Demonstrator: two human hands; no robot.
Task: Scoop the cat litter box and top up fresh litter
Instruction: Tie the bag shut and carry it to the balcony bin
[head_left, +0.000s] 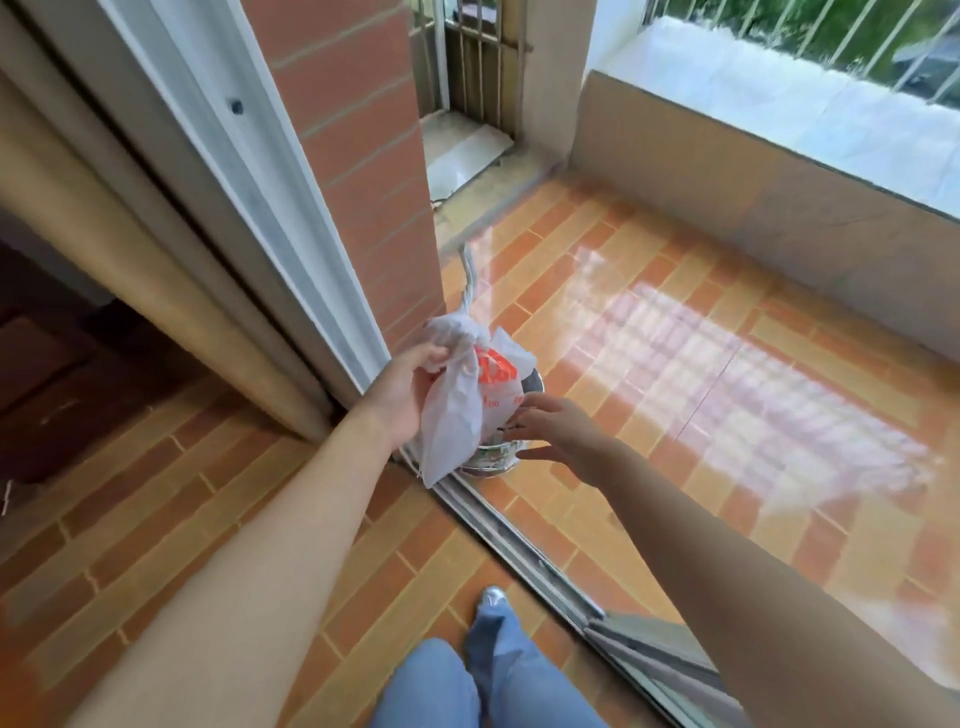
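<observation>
My left hand (402, 387) grips the knotted top of a white plastic bag (457, 410) with red print. The bag hangs over a small round bucket (493, 460) that stands on the tiled floor beside the sliding door track. Just to the right of the bag, my right hand (558, 434) is held out with fingers spread, its fingertips near the bucket's rim. Whether it touches the bucket or the bag is unclear. The bag hides most of the bucket. No litter box or scoop is in view.
A sliding door frame (249, 208) and a brick pillar (363, 156) rise to the left. The door track (519, 535) runs diagonally across the orange tiled floor. A low balcony wall (753, 197) with railings closes the far right. My legs in jeans (467, 675) stand below.
</observation>
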